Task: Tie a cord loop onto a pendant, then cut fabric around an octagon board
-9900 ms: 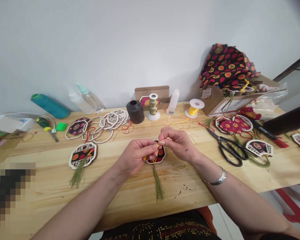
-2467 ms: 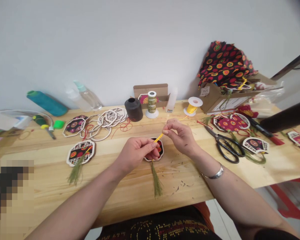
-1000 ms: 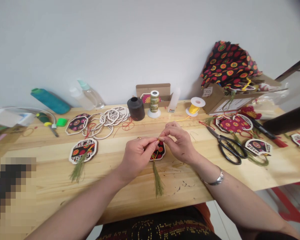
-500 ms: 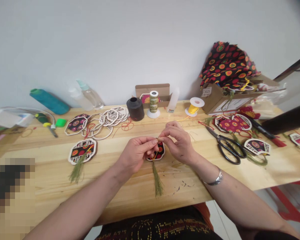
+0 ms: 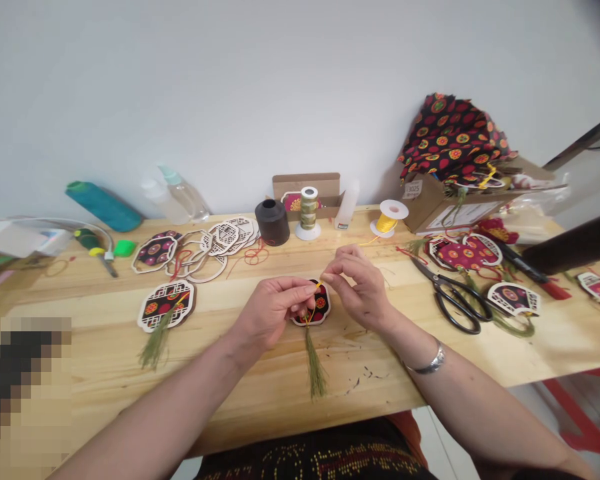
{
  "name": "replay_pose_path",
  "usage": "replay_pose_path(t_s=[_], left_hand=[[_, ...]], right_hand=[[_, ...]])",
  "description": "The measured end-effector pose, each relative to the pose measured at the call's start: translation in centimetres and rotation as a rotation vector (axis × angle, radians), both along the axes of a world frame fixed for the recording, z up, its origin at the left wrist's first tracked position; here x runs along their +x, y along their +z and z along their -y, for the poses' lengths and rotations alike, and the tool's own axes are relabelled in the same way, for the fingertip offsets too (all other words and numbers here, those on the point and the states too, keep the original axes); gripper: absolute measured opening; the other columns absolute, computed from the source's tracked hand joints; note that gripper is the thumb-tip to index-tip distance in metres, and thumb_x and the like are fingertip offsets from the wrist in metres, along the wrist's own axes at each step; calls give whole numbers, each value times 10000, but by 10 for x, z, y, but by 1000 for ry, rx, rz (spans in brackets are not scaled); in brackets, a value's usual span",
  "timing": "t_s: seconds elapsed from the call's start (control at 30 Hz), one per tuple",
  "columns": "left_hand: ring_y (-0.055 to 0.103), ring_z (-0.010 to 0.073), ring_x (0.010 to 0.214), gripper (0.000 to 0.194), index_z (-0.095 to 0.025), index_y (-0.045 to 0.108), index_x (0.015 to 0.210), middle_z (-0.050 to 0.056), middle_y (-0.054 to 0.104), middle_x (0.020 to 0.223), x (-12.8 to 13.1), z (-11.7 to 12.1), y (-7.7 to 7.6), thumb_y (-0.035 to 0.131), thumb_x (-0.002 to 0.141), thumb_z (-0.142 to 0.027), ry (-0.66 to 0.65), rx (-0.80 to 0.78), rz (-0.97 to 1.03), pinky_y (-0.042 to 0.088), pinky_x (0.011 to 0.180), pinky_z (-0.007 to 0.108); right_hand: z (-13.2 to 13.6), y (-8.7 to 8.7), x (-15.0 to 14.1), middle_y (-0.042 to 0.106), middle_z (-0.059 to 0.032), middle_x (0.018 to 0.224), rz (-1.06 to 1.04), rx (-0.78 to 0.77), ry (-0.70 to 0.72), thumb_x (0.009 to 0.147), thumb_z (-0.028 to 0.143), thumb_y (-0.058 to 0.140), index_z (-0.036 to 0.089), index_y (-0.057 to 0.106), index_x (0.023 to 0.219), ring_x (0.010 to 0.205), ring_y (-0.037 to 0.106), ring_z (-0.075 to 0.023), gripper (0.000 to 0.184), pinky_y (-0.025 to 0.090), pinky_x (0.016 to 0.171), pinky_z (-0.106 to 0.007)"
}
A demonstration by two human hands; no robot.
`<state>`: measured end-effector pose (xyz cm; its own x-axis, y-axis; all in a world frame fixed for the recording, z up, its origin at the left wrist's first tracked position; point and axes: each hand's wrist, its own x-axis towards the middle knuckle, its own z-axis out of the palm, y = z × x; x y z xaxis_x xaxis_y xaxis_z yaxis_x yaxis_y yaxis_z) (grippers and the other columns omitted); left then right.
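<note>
Pale wall (image 5: 230,87) behind wooden table (image 5: 253,387) | left hand (image 5: 275,305), right hand (image 5: 359,288): both pinching yellow cord (image 5: 319,285)

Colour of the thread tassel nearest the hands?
Olive-green thread tassel; best in head view.

Cord (image 5: 319,285) between left hand (image 5: 278,308) and right hand (image 5: 363,288)

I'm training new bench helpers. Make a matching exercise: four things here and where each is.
1. Thin yellow cord
2. Black-handled metal scissors
3. Black patterned fabric
4. Teal thread spool

A. Back left of the pale wooden table
B. Pinched by the left hand and the right hand
C. Heaped at the brown cardboard box
D. On the table, right of the right hand

Pairs: 1-B; 2-D; 3-C; 4-A
</note>
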<state>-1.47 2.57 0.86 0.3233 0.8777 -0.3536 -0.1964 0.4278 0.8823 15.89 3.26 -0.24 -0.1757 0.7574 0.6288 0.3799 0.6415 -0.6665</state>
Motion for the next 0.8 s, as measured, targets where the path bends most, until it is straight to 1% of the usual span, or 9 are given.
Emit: replay_pose_path(t_s=[0.07, 0.13, 0.17, 0.23, 0.3, 0.37, 0.43, 0.63, 0.8], left_hand=[[435, 50, 462, 139, -144, 727, 638, -5, 615, 523, 0, 0, 1, 775, 631, -273, 9, -5, -5, 315, 479, 198], [443, 50, 457, 154, -139, 731, 652, -6, 612, 517, -1, -1, 2, 785, 615, -279, 19, -12, -14, 308, 475, 195], [444, 49, 454, 161, -137, 734, 662, -8, 609, 513, -1, -1, 2, 788, 610, -280, 23, -15, -18, 306, 474, 194], [442, 46, 451, 168, -135, 737, 670, -11, 603, 507, -2, -2, 2, 789, 609, -283, 25, -13, -18, 304, 474, 190], [443, 44, 454, 163, -132, 732, 652, -10, 602, 511, -2, -3, 1, 783, 618, -283, 18, 3, -5, 302, 475, 188], [443, 41, 456, 156, -133, 729, 643, -12, 602, 515, -3, -4, 1, 776, 631, -281, 6, 18, 10, 303, 477, 187], [442, 39, 455, 148, -136, 734, 655, -14, 601, 516, -3, -4, 0, 769, 641, -279, -7, 21, 16, 306, 479, 187], [465, 46, 449, 139, -133, 733, 644, -13, 598, 507, -3, -2, 2, 773, 628, -266, -43, 0, 26, 311, 484, 193], [455, 42, 424, 176, -118, 732, 663, -18, 584, 490, -4, -3, 5, 794, 591, -265, -69, -80, 69, 319, 479, 193]], right_hand=[[-3, -1, 3, 566, -19, 671, -55, -49, -84, 882, 192, 578, 206, 615, 712, 765, 484, -185, 174, 422, 749, -350], [-6, -2, 7, 566, -16, 671, -110, -128, -117, 908, 255, 556, 208, 643, 704, 757, 503, -177, 227, 423, 761, -346], [-7, -2, 8, 579, -18, 675, -129, -174, -91, 928, 294, 527, 209, 660, 709, 759, 516, -175, 270, 424, 770, -347], [-8, -1, 9, 615, -25, 698, -143, -256, 27, 948, 370, 489, 211, 696, 748, 770, 542, -172, 330, 429, 791, -352], [-8, -1, 9, 631, -27, 726, -145, -304, 133, 913, 428, 546, 220, 726, 804, 789, 555, -176, 296, 433, 799, -357], [-7, -2, 7, 630, -25, 750, -157, -316, 182, 837, 432, 657, 232, 740, 849, 807, 558, -181, 217, 436, 797, -357], [-7, -3, 6, 627, -24, 765, -187, -308, 196, 793, 403, 716, 240, 745, 873, 816, 557, -181, 184, 434, 800, -360], [-8, -5, 5, 626, -20, 749, -251, -315, 244, 796, 384, 717, 247, 744, 840, 787, 558, -174, 147, 445, 787, -365], [-11, -3, 8, 641, -17, 736, -251, -269, 266, 808, 393, 704, 252, 731, 787, 758, 559, -170, 145, 443, 788, -376]])
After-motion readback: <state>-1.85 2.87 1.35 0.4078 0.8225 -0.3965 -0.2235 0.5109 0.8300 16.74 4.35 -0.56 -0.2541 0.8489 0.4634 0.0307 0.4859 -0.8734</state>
